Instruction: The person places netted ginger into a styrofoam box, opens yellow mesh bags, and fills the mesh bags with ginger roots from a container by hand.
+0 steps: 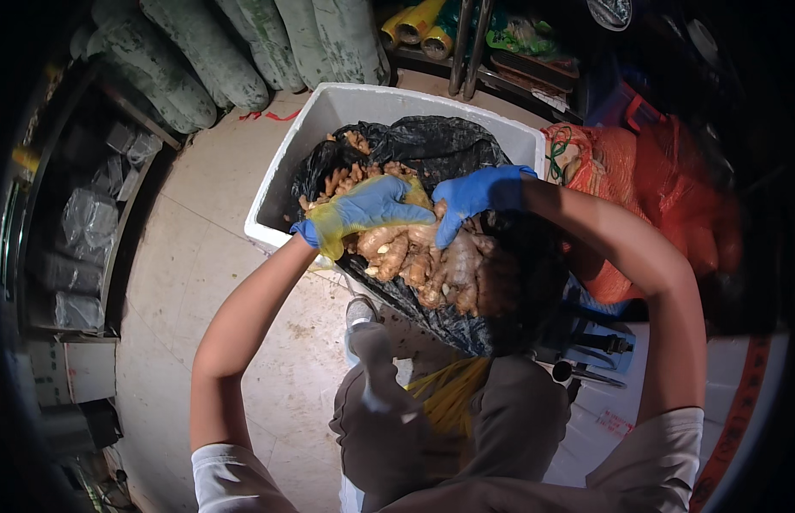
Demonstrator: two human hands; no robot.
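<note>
Before me a white foam box (269, 186) lined with a black plastic bag (436, 138) holds pieces of ginger root (346, 179). Larger ginger pieces (458, 263) lie heaped on the bag at the box's near side. My left hand (371, 205), in a blue glove with yellow mesh or film about the wrist and palm, reaches over the heap; its palm side is hidden, so its hold is unclear. My right hand (468, 195), also in a blue glove, has thumb and fingers around a knob of ginger at the heap's top.
Red mesh sacks (609, 160) stand right of the box. Long wrapped green-grey bundles (224, 58) lie beyond it. Yellow rolls (416, 29) rest on a low shelf at the back. At left is a shelf with plastic-wrapped items (89, 218). Yellow straps (455, 391) hang between my knees.
</note>
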